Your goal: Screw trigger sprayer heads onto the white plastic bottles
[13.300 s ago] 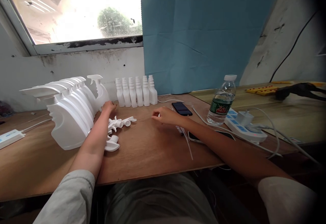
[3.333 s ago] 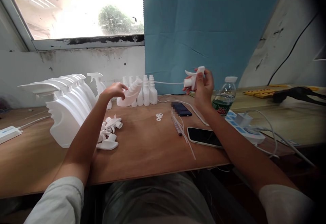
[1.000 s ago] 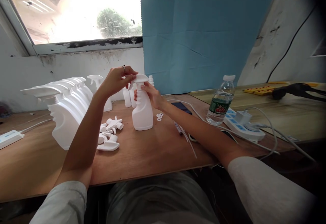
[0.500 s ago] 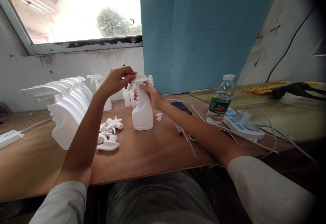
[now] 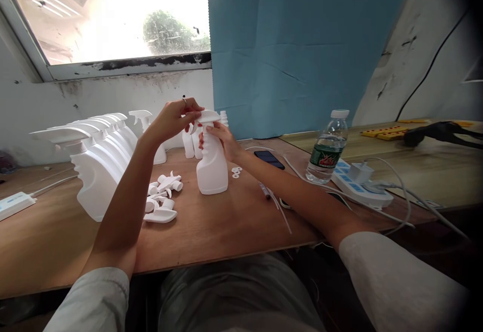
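Observation:
A white spray bottle (image 5: 212,171) stands upright on the brown table, with a white trigger spray head (image 5: 209,116) on its neck. My left hand (image 5: 181,113), wearing a ring, pinches the nozzle side of the spray head. Around the bottle's neck, just below the head, my right hand (image 5: 225,140) is closed; its fingertips show on the far side. Left of the bottle lies a pile of loose white spray-head parts (image 5: 165,191). Several small white rings (image 5: 236,172) lie to its right.
A row of white spray bottles (image 5: 98,171) stands at left, more behind my hands. On the right are a phone (image 5: 269,159), a marker-like pen (image 5: 264,190), thin tubes (image 5: 282,214), a water bottle (image 5: 327,148) and a power strip (image 5: 360,186) with cables.
Almost nothing differs. Both hands keep their hold on the spray bottle, which appears shifted very slightly right along with the surrounding view.

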The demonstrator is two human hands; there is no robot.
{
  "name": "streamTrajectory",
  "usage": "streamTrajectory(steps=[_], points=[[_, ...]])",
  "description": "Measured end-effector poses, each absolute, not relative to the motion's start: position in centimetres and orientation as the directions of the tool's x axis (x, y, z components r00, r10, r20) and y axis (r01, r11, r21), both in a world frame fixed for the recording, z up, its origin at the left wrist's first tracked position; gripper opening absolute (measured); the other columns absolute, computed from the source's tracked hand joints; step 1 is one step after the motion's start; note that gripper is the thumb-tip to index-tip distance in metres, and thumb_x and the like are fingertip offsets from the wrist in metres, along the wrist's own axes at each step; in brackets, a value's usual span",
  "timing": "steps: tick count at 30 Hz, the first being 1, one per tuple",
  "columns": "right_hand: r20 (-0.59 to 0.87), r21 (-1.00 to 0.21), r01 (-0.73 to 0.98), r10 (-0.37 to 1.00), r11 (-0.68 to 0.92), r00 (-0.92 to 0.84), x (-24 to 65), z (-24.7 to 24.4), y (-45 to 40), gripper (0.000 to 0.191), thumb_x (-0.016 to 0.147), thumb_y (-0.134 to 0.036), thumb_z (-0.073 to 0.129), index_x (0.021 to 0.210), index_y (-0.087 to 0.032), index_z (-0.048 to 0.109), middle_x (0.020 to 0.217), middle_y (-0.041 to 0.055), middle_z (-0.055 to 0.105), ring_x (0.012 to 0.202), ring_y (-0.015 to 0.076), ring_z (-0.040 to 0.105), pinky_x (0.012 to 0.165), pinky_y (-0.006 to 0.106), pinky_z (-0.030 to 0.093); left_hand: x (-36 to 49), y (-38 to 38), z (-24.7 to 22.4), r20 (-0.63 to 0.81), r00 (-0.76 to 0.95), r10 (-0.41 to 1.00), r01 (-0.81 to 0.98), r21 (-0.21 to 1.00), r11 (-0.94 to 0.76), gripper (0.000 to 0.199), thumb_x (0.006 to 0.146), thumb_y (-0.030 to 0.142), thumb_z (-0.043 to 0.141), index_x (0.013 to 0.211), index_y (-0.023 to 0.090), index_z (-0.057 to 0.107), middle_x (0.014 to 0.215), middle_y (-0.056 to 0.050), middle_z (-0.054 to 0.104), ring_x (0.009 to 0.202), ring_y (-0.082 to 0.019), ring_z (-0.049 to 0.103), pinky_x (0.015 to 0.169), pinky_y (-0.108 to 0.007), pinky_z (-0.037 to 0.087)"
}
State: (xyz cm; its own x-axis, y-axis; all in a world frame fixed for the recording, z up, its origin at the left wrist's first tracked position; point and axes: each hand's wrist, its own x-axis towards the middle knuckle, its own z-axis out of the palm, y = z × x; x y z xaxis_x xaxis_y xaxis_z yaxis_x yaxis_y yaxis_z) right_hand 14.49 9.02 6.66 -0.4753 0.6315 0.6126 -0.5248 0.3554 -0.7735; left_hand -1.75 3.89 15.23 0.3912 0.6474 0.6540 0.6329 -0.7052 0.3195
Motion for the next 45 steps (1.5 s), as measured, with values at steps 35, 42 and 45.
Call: streamTrajectory(steps=[35, 42, 45], points=[[0.383, -0.924, -0.307, 0.595, 0.229, -0.707, 16.0, 7.2, 9.5, 0.018, 0.069, -0.021, 0.067, 0.083, -0.018, 0.056, 0.071, 0.0014, 0.062, 0.063, 0.0141, 0.059, 0.054, 0.025, 0.052, -2.0, 3.8, 15.4, 0.67, 0.421, 0.612, 0.636, 0.263, -0.726, 0.019, 0.088, 0.034, 0.058, 0.094, 0.018, 0.067, 0.103, -0.005, 0.07, 0.085, -0.014, 0.063, 0.079, -0.029, 0.05], [0.431, -0.903, -0.316, 0.599, 0.293, -0.675, 15.6, 7.2, 9.2, 0.017, 0.072, -0.023, 0.065, 0.086, -0.018, 0.057, 0.075, 0.0028, 0.063, 0.063, 0.0131, 0.056, 0.057, 0.025, 0.049, -1.8, 3.5, 15.4, 0.675, 0.42, 0.607, 0.707, 0.176, -0.685, 0.019, 0.091, 0.033, 0.054, 0.095, 0.018, 0.066, 0.1, -0.004, 0.071, 0.083, -0.014, 0.062, 0.078, -0.029, 0.049], [0.448, -0.894, -0.304, 0.626, 0.33, -0.638, 15.4, 7.0, 9.4, 0.014, 0.072, -0.024, 0.065, 0.082, -0.018, 0.058, 0.075, 0.0031, 0.062, 0.062, 0.013, 0.054, 0.057, 0.026, 0.049, -1.6, 3.2, 15.4, 0.679, 0.432, 0.594, 0.745, 0.103, -0.659, 0.021, 0.093, 0.032, 0.051, 0.099, 0.018, 0.066, 0.104, -0.005, 0.07, 0.088, -0.016, 0.061, 0.081, -0.031, 0.049]])
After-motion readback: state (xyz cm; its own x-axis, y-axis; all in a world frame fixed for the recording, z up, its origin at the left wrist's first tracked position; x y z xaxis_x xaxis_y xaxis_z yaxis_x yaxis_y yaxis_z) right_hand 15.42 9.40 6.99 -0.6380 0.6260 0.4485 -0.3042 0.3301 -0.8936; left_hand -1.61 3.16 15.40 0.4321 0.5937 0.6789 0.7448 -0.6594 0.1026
